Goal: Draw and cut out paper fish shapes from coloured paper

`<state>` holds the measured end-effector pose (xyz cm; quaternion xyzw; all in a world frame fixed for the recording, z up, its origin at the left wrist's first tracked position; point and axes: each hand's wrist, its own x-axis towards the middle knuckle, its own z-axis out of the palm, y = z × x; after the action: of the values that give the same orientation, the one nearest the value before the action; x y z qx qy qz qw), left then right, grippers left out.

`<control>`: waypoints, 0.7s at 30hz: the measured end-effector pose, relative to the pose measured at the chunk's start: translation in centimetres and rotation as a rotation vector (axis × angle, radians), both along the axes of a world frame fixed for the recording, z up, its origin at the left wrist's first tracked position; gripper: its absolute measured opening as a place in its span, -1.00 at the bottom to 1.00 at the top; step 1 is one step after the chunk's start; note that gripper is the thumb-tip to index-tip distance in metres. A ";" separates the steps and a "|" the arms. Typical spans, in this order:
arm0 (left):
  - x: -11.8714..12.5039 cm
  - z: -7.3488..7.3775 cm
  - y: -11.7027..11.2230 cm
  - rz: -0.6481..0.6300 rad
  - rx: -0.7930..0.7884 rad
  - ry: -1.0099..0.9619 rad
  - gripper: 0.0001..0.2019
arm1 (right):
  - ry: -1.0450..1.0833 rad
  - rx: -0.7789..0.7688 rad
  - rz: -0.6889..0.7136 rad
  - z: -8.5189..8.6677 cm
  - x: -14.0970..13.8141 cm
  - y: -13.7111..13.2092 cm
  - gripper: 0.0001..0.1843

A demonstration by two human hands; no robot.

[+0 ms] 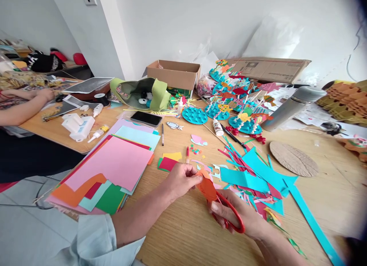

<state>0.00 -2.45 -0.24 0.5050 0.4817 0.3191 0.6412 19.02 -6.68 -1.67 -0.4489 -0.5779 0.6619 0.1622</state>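
A small orange piece of paper is pinched between the thumb and fingers of my left hand. Red-handled scissors are in my right hand, its fingers wrapped through the loops. The scissor blades are at the lower end of the orange paper and mostly hidden behind it. Under and beyond my hands lie cut scraps, with turquoise paper strips to the right. A red-capped pen lies just past my left hand, near a crimson paper piece.
Stacked coloured paper covers the left side. Further back are a phone, a green pouch, a cardboard box and turquoise paper-fish decorations. A steel flask and cardboard oval stand right. Another person's arm rests far left.
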 end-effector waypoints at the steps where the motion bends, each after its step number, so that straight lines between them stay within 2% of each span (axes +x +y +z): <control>1: 0.0 0.0 0.0 0.003 -0.008 -0.002 -0.82 | 0.003 0.002 0.003 0.1 0.0 0.0 -0.46; 21: 0.1 0.1 0.0 -0.004 -0.033 -0.029 -0.81 | -0.004 0.017 0.023 -0.4 0.1 0.0 -0.50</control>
<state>0.06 -2.49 -0.14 0.4907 0.4766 0.3170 0.6569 19.10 -6.64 -2.02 -0.4425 -0.5888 0.6579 0.1572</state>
